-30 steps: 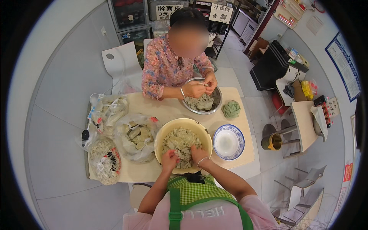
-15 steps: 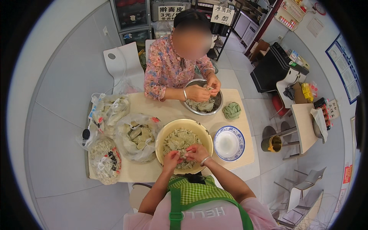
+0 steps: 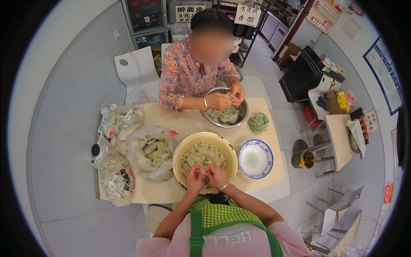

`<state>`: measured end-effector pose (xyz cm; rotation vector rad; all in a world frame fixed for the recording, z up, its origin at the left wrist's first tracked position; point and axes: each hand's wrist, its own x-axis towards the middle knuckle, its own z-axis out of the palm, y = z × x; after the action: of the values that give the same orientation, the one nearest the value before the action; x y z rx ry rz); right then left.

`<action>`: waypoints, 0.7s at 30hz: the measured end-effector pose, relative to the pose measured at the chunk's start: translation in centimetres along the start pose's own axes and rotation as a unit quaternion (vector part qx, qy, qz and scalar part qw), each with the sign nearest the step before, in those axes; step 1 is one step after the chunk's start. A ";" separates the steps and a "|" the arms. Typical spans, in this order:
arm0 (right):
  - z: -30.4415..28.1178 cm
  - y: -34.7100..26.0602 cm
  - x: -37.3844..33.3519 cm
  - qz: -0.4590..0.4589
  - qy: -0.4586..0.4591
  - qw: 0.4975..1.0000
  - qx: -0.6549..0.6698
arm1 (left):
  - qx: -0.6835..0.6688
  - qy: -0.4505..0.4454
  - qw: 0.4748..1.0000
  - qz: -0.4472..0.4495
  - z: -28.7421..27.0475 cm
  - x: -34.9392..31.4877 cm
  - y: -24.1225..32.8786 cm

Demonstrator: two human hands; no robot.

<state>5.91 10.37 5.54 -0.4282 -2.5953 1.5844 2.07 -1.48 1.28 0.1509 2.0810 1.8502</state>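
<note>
Over the near side of a large cream basin [image 3: 233,165], my left hand [image 3: 194,179] and right hand [image 3: 216,176] meet, fingers pinched together. Between the fingertips is a small piece of pale grey-green, soft, sheet-like food [image 3: 203,170]; its exact kind I cannot tell. A heap of the same crumpled pieces [image 3: 204,154] fills the basin's bottom. Right of it stands a white bowl with a blue patterned rim [image 3: 255,159]. To the left lies an open plastic bag [image 3: 147,169] of flat greenish pieces.
Across the table [image 3: 265,182], a person in a floral top [image 3: 182,70] works with both hands over a steel bowl [image 3: 244,115] of similar food. A folded green cloth [image 3: 258,122] lies beside it. Two more filled bags [image 3: 117,180] occupy the table's left end.
My right hand has moved slightly left and down, closer to my left hand. Their fingertips now come together around the piece. The person opposite keeps working over the steel bowl.
</note>
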 end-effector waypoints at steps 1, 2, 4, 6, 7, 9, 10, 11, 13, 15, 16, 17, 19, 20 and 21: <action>0.0 -0.3 -0.1 -0.013 0.008 1.000 -0.014 | 0.032 0.015 0.999 0.033 0.1 0.0 -0.2; 0.0 -0.6 -0.1 -0.027 0.018 0.999 -0.028 | 0.065 0.028 0.995 0.067 0.1 0.0 0.1; 0.1 -0.2 -0.1 -0.027 0.026 0.999 -0.023 | 0.106 0.029 0.989 0.097 0.0 -0.1 0.7; 0.5 0.4 -0.1 0.002 0.024 1.000 0.013 | 0.137 0.026 0.983 0.120 0.0 -0.3 1.4; 0.5 0.8 -0.2 -0.005 0.026 1.000 0.000 | 0.146 0.023 0.981 0.128 0.0 -0.2 1.6; -0.1 -0.4 0.0 -0.020 0.028 0.999 -0.024 | 0.172 0.013 0.977 0.128 0.0 -0.2 1.9; 0.0 -0.4 0.0 -0.009 0.029 0.999 -0.027 | 0.187 0.004 0.975 0.119 0.0 -0.3 2.0; 0.0 -0.5 0.0 0.002 0.031 0.999 -0.030 | 0.202 -0.007 0.973 0.111 0.1 -0.3 2.1; 0.0 0.5 0.1 -0.031 0.054 0.997 -0.045 | 0.191 -0.013 0.975 0.113 0.2 -0.3 2.2; 0.1 2.9 0.4 -0.120 0.093 0.986 -0.066 | 0.188 -0.033 0.973 0.129 0.4 -0.6 3.1; -0.1 3.6 0.3 -0.095 0.084 0.990 -0.069 | 0.189 -0.049 0.970 0.143 0.8 -1.3 3.9; -0.6 3.6 0.3 -0.070 0.074 0.992 -0.071 | 0.190 -0.065 0.967 0.157 1.0 -1.6 4.5; -0.8 3.4 0.8 -0.029 0.057 0.994 -0.086 | 0.214 -0.072 0.966 0.125 0.8 -0.7 4.5; -0.9 3.2 1.2 -0.011 0.051 0.994 -0.101 | 0.225 -0.077 0.965 0.110 0.7 -0.3 4.4; -1.0 3.1 1.4 0.006 0.046 0.992 -0.115 | 0.236 -0.084 0.962 0.105 0.4 -0.1 4.0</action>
<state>5.42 12.93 3.12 -0.5191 -2.7173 1.2414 1.68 -0.60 5.20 0.6463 2.4165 1.3475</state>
